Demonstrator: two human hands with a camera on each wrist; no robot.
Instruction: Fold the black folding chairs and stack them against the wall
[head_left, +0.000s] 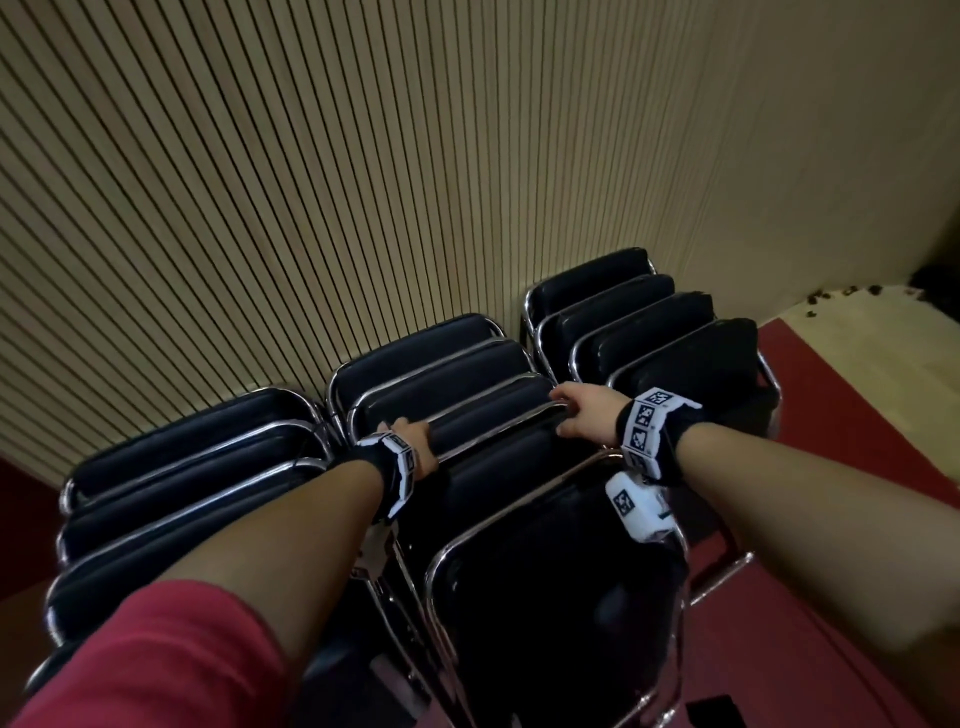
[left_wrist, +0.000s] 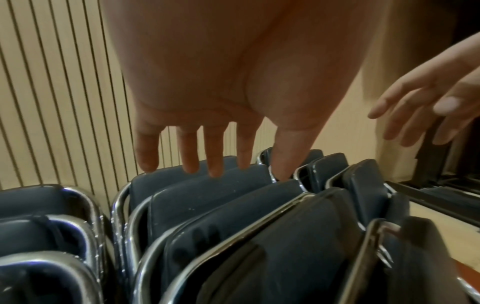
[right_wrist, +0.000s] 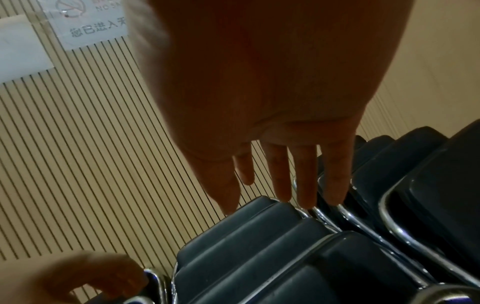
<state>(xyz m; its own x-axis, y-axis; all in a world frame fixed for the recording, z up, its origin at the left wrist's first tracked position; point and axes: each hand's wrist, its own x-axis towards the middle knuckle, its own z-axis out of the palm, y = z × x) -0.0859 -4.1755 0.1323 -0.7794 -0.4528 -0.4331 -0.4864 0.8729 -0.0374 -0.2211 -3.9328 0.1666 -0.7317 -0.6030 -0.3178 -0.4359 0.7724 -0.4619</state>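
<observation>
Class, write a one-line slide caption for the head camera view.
Both hands, left hand and right hand, reach to the middle stack of folded black chairs leaning against the slatted wall.

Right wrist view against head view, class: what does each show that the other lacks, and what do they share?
Only the right wrist view shows a no-smoking sign on the slatted wall, and the underside of the right hand with straight fingers.

Only the head view shows three rows of folded chairs, the left row, the red floor, both wristbands and the red sleeve.

Both show the middle row, the right row, the wall and the left hand.
</observation>
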